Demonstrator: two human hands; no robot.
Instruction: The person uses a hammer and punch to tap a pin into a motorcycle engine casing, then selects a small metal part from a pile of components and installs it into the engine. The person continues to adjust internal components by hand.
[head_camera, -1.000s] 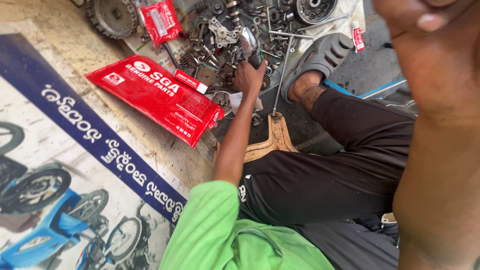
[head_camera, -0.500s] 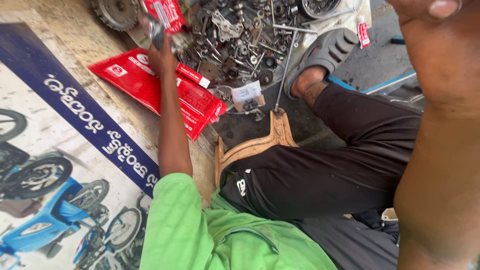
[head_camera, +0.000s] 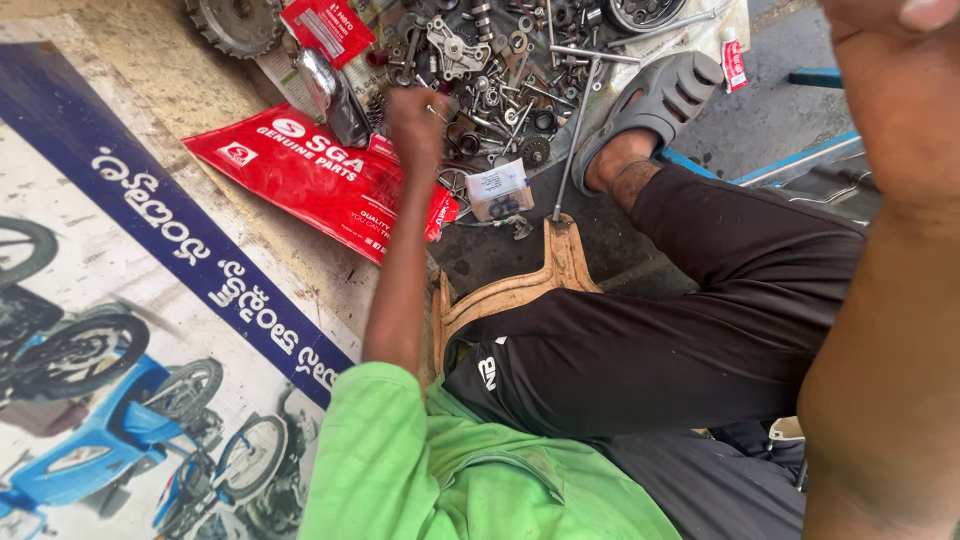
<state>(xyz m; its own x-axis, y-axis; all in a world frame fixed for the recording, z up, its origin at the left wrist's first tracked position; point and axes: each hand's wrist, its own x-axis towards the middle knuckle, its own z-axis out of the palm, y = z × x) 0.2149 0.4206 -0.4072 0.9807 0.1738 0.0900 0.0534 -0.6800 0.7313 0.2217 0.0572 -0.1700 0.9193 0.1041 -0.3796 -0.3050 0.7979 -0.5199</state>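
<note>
Reaching over the red packet (head_camera: 320, 180), we close our left hand (head_camera: 415, 125) above the heap of metal parts (head_camera: 500, 60), while our right hand (head_camera: 900, 60) is too close to tell its grip.

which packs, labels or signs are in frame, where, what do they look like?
Large flat red plastic pouch: on the ground, below the left hand.
Small red packet: top, beside the toothed sprocket.
Small clear bag with white label: right of the pouch.
Blue-and-white motorcycle banner: left.
</note>
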